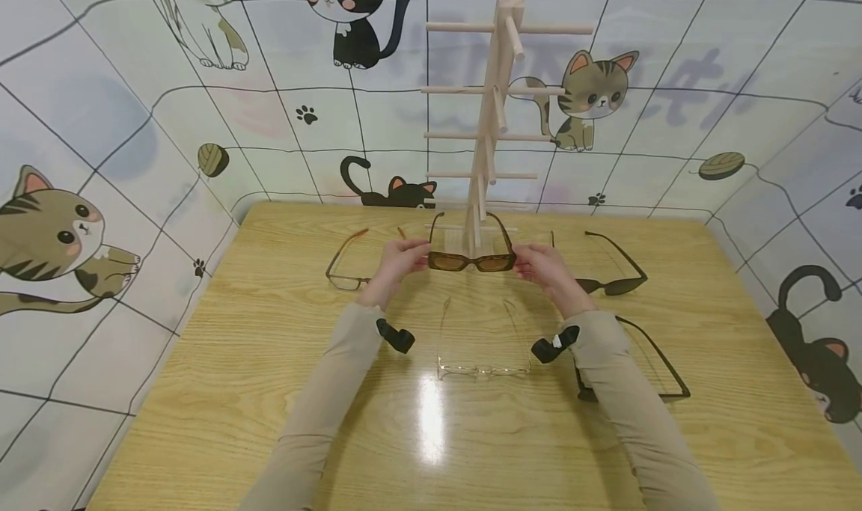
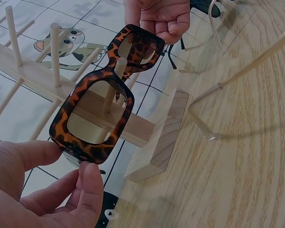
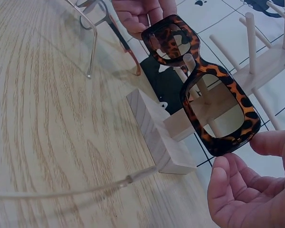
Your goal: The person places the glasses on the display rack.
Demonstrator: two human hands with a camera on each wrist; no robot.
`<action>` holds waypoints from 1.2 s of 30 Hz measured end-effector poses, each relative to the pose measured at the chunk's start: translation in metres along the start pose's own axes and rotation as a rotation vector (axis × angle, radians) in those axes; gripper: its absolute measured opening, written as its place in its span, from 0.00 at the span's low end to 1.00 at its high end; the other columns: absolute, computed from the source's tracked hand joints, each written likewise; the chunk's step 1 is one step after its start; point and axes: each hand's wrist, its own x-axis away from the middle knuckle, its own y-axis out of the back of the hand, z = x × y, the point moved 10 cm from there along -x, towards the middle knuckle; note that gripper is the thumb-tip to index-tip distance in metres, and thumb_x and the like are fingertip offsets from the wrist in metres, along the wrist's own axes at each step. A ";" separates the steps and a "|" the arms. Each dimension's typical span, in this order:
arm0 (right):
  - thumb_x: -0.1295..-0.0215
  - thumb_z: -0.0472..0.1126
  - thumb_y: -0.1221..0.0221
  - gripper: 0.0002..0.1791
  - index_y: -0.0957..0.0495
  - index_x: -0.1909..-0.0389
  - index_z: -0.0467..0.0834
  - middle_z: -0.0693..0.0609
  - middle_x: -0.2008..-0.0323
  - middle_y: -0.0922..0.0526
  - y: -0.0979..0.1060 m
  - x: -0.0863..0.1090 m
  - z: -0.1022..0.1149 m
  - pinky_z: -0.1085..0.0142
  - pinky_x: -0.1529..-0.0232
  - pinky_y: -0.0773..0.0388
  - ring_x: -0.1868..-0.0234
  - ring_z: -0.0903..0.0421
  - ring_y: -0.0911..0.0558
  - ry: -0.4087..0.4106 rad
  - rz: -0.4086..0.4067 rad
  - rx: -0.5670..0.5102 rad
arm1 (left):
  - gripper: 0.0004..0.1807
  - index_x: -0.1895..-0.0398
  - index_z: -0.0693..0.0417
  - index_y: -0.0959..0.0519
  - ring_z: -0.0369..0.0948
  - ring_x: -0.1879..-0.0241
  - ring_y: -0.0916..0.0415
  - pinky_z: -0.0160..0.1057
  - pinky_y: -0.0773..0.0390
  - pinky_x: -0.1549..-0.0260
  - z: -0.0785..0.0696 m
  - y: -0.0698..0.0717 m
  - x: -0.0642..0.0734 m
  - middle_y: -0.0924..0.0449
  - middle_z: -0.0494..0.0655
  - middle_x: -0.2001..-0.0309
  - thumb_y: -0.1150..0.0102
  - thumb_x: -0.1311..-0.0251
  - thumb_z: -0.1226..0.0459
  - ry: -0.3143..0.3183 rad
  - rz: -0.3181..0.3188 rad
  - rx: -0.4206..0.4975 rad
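A pair of tortoiseshell sunglasses [image 1: 471,262] with brown lenses is held level between both hands, in front of a wooden display stand [image 1: 482,148]. My left hand [image 1: 402,260] pinches its left front corner between thumb and fingers; in the left wrist view the same hand [image 2: 52,190] grips the lower frame edge. My right hand [image 1: 542,265] pinches the opposite corner, as the right wrist view also shows with the thumb and fingers [image 3: 228,178]. The temples point back around the stand's post. A peg's end shows near the nose bridge; whether they touch I cannot tell.
Clear-framed glasses [image 1: 483,370] lie in front of the stand. Thin-rimmed glasses [image 1: 346,282] with orange temple tips are left of it. Black sunglasses [image 1: 622,285] and another black pair [image 1: 673,395] lie at right, partly behind the right arm. Cat-patterned walls surround the wooden table [image 1: 222,391].
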 end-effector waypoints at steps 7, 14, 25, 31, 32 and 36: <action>0.28 0.40 0.53 0.26 0.40 0.37 0.27 0.57 0.76 0.25 0.001 0.000 -0.001 0.72 0.66 0.22 0.73 0.62 0.22 0.000 -0.002 0.004 | 0.19 0.46 0.65 0.24 0.34 0.75 0.24 0.40 0.20 0.56 0.001 0.000 -0.001 0.22 0.56 0.54 0.42 0.38 0.65 0.006 -0.002 0.012; 0.28 0.40 0.54 0.25 0.41 0.36 0.28 0.56 0.74 0.25 0.001 0.002 0.000 0.70 0.62 0.22 0.70 0.61 0.23 0.011 0.002 0.016 | 0.18 0.46 0.65 0.24 0.34 0.74 0.24 0.42 0.21 0.54 0.000 0.000 -0.001 0.22 0.58 0.52 0.42 0.37 0.65 -0.012 -0.002 -0.004; 0.29 0.42 0.51 0.27 0.40 0.34 0.31 0.44 0.47 0.31 0.006 0.020 0.008 0.54 0.38 0.34 0.43 0.46 0.31 0.023 -0.061 0.032 | 0.18 0.46 0.68 0.24 0.36 0.71 0.23 0.38 0.19 0.58 -0.013 0.007 0.011 0.22 0.64 0.53 0.43 0.37 0.67 -0.104 -0.028 -0.031; 0.29 0.42 0.51 0.27 0.39 0.35 0.31 0.42 0.44 0.31 0.004 0.032 0.015 0.55 0.39 0.33 0.41 0.42 0.34 0.069 -0.066 0.052 | 0.19 0.45 0.68 0.26 0.35 0.69 0.23 0.37 0.20 0.57 -0.016 0.016 0.017 0.23 0.63 0.51 0.44 0.37 0.66 -0.121 -0.018 -0.045; 0.29 0.42 0.50 0.27 0.39 0.35 0.31 0.42 0.44 0.31 0.004 0.034 0.016 0.55 0.40 0.33 0.42 0.44 0.32 0.077 -0.067 0.056 | 0.19 0.45 0.68 0.25 0.35 0.68 0.23 0.37 0.20 0.57 -0.016 0.018 0.017 0.23 0.62 0.51 0.44 0.37 0.66 -0.121 -0.017 -0.045; 0.29 0.43 0.50 0.26 0.37 0.37 0.31 0.44 0.47 0.30 0.004 0.042 0.022 0.57 0.42 0.30 0.49 0.52 0.28 0.114 -0.093 0.065 | 0.18 0.46 0.66 0.25 0.36 0.67 0.23 0.37 0.20 0.57 -0.017 0.025 0.022 0.23 0.61 0.51 0.44 0.37 0.66 -0.128 -0.019 -0.039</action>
